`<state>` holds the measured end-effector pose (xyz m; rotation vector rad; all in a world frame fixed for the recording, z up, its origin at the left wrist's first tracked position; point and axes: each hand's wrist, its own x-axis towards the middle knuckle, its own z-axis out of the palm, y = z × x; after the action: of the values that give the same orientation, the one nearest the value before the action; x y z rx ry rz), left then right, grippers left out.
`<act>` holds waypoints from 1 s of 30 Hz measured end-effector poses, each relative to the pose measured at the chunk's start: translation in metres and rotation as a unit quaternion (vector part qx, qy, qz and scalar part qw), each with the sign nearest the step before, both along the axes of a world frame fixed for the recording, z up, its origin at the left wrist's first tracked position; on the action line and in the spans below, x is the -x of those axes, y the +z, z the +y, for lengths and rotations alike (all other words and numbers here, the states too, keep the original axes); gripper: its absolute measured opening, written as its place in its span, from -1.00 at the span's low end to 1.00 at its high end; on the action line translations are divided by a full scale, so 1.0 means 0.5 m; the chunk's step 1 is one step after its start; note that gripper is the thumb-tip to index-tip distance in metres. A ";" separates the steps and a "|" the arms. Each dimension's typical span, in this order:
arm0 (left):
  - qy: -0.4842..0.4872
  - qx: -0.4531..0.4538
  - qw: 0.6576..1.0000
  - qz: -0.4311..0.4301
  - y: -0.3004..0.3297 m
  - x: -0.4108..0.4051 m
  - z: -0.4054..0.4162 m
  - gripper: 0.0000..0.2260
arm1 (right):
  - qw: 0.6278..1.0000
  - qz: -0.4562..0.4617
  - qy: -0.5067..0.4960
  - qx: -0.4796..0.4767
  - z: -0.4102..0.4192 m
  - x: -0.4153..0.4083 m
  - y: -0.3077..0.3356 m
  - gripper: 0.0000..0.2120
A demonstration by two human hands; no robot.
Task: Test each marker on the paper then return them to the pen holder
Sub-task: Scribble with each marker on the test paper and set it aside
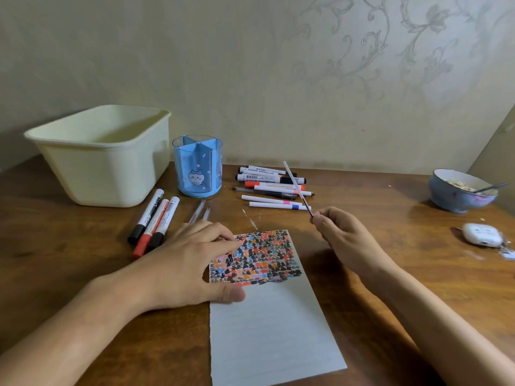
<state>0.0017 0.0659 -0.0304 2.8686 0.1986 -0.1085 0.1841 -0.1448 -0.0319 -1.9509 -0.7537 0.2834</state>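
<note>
A white sheet of paper [270, 324] lies in front of me, its top part covered in coloured scribbles. My left hand [192, 260] presses flat on the paper's left edge. My right hand [342, 232] pinches a thin clear pen [296, 189], lifted above the table and pointing up and away. The blue pen holder [198, 167] with a cat picture stands behind, its compartments empty. Three thick markers [154, 221] lie left of the paper, with two clear pens [199, 211] beside them. A pile of several markers [271, 185] lies to the right of the holder.
A cream plastic tub [100, 157] stands at the back left. A blue bowl [459, 195] with food and a spoon sits at the right. A white earbud case [482, 235] lies near the right edge. The wall runs close behind the wooden table [390, 218].
</note>
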 end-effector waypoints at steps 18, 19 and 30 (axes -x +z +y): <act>0.034 0.005 0.999 0.042 0.009 0.008 0.010 -0.11 | 0.993 -0.005 0.121 0.007 -0.002 0.041 0.005 -0.92; 0.037 0.006 0.998 0.044 0.010 0.007 0.011 -0.11 | 0.992 -0.014 0.123 0.011 -0.002 0.042 0.002 -0.91; 0.045 0.017 0.997 0.059 0.009 0.005 0.013 -0.10 | 0.990 -0.087 0.101 0.038 -0.003 0.054 -0.009 -0.84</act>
<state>-0.0007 0.0723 -0.0261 2.8158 0.3451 -0.2613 0.1570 -0.1462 -0.0364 -1.9914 -1.0725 0.2688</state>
